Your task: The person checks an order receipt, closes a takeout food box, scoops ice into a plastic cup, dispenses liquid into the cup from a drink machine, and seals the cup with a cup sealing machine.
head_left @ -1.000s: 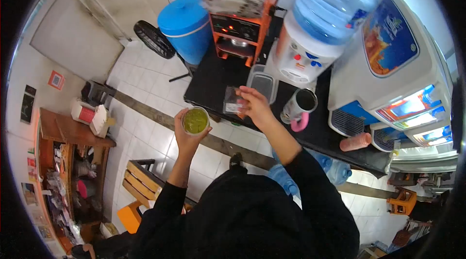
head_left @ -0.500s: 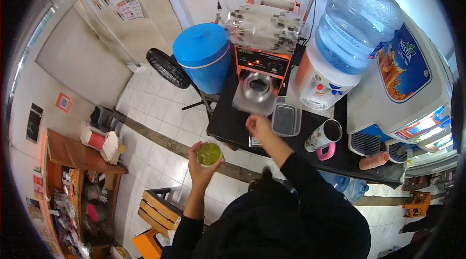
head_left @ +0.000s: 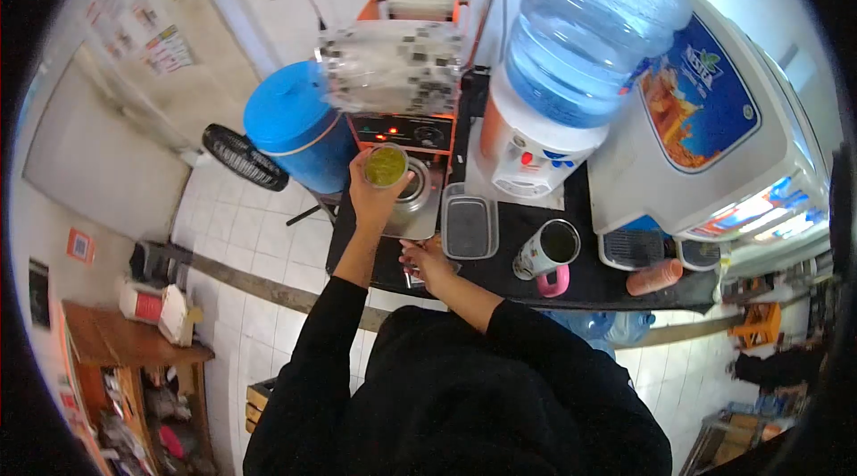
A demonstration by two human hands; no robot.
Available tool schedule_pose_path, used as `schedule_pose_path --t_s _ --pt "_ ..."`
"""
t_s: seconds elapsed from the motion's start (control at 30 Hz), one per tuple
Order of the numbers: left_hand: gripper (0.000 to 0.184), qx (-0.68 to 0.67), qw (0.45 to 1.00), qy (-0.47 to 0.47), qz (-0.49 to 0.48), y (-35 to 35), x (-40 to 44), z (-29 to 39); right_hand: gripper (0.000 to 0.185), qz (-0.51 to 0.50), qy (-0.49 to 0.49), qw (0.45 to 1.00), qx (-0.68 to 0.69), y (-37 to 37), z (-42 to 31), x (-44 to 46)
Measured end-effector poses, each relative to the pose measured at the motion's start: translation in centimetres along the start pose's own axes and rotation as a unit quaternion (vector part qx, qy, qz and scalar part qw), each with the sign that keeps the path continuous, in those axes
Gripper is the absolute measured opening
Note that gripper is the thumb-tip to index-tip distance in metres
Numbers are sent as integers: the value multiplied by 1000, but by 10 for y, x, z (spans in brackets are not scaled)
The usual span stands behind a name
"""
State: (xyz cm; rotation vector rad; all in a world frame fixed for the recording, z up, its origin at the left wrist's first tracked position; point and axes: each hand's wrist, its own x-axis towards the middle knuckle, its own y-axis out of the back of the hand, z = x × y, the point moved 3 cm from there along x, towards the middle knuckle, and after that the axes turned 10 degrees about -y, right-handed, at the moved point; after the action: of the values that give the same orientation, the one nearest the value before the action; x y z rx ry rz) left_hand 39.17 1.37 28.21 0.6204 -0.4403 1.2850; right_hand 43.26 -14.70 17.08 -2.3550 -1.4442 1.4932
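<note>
My left hand is wrapped round a clear cup of green drink, held upright over the pulled-out metal tray of the orange cup sealer. The tray's round holder shows partly behind the cup. My right hand is low at the black table's front edge, fingers bent, beside a small clear packet that is hard to make out. Whether the fingers touch it is unclear. Just right of the tray lies a clear plastic container.
A patterned mug with a pink handle, a water dispenser, a drink machine and a pink cylinder stand to the right. A blue drum is left of the sealer. Water bottles sit under the table.
My left hand has carried the cup up and forward to the sealer tray, which came out during the last second. My right hand has drawn back from the tray towards the table's front edge.
</note>
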Motion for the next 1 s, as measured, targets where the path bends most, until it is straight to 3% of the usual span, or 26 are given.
schedule_pose_path --t_s 0.03,0.13,0.2,0.23,0.27,0.3,0.33,0.4,0.43,0.53,0.57,0.63,0.67,0.73,0.83,0.87,0.9,0.93,0.97,1.0 --pt "89 -4 1000 -13 -1 -7 4 -2 28 14 -10 1000 -11 0 -4 -7" --pt "79 69 994 21 -76 -17 5 -8 26 12 -21 996 -87 3 -3 5" --pt "72 83 987 -98 -100 -16 4 -12 28 -13 8 984 -175 38 48 80" --pt "64 42 986 1 -159 -15 10 8 28 -9 65 997 -42 27 66 113" --pt "63 84 978 -74 -174 -14 6 -12 46 22 98 986 -131 6 10 18" --pt "66 127 963 -122 -205 -14 10 6 52 -13 96 991 -95 8 22 41" --pt "75 130 954 -172 -208 -16 5 -33 52 30 69 990 -121 11 19 46" --pt "92 194 936 -226 -186 -13 -8 -105 51 133 132 982 16 -7 18 20" --pt "96 256 923 -166 -235 -8 -8 -108 51 161 169 969 76 -4 24 21" --pt "102 299 879 -172 -329 -1 0 -114 52 178 217 936 211 -48 49 55" --pt "106 335 848 -73 -403 10 4 -72 52 188 212 928 241 -60 52 53" --pt "106 297 846 -168 -411 23 9 -102 50 199 235 902 302 -60 51 41" --pt "105 268 840 -222 -416 21 7 -121 50 202 193 906 317 -67 49 34" --pt "91 207 833 -212 -467 38 20 -108 47 186 198 894 355 -68 54 55" --pt "54 -98 849 -320 -409 85 72 30 31 141 216 883 392 -82 53 80" --pt "43 -167 758 -527 -347 101 115 108 27 172 243 868 397 -87 51 82" --pt "58 -144 750 -528 -372 66 172 -14 24 202 259 856 400 -93 54 87" --pt "57 -102 775 -521 -342 58 214 8 22 171 301 839 420 -92 53 96" --pt "56 -58 798 -511 -314 51 257 30 20 215 278 834 426 -92 57 107" --pt "57 -15 818 -498 -289 45 301 53 20 200 273 868 364 -88 57 112"
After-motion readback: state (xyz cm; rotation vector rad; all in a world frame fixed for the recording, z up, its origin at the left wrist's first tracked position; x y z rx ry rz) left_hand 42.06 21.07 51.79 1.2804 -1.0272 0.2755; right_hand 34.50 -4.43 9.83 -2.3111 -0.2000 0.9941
